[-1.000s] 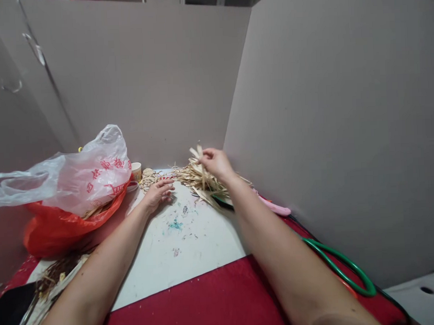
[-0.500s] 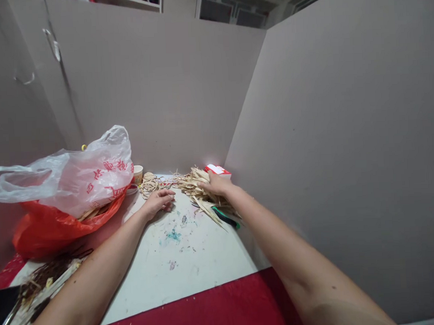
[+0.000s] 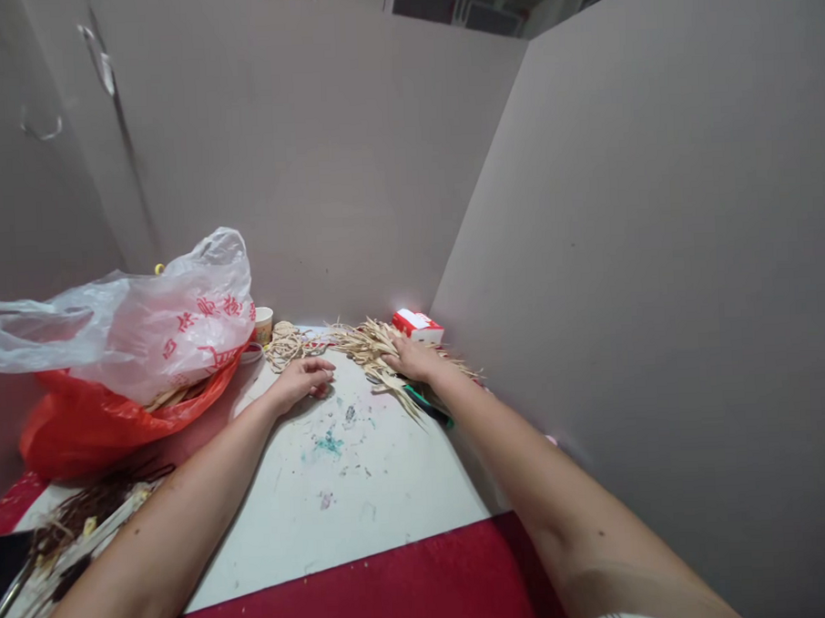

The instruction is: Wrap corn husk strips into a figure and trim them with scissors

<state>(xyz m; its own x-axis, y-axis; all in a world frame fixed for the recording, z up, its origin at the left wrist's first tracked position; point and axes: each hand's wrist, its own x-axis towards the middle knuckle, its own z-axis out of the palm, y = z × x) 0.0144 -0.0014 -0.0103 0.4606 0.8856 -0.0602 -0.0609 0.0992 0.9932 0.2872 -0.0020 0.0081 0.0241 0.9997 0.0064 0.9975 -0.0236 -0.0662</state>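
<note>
While your two arms reach forward over the bench (image 3: 393, 492), your right grip (image 3: 411, 359) lies palm down on the one pile of pale dried straw strips (image 3: 363, 340) at the far end, close to the corner where the two grey partition walls meet. Its fingers are stretched out flat across the strips, spread rather than pinching, and nothing is lifted. Your left grip (image 3: 304, 377) rests on the bare white top just to the left of that pile, near it but not touching it. Its fingers are loosely curled, its fingertips are on the surface, and it holds nothing.

Count what surrounds them. One coil of light twine (image 3: 284, 342) sits just beyond your left grip, and one small paper cup (image 3: 263, 323) stands behind it. One red and white box (image 3: 419, 325) lies right behind the straw, against the right wall. One green-handled tool (image 3: 431, 408) pokes out from under the pile beside your right forearm; what kind it is cannot be told. Two bags sit heaped at the left: one clear plastic bag with red print (image 3: 180, 319) on top of one red bag (image 3: 82, 424). One litter of dark scraps (image 3: 73, 524) lies at the near left edge, and a red cloth (image 3: 397, 592) covers the near side
</note>
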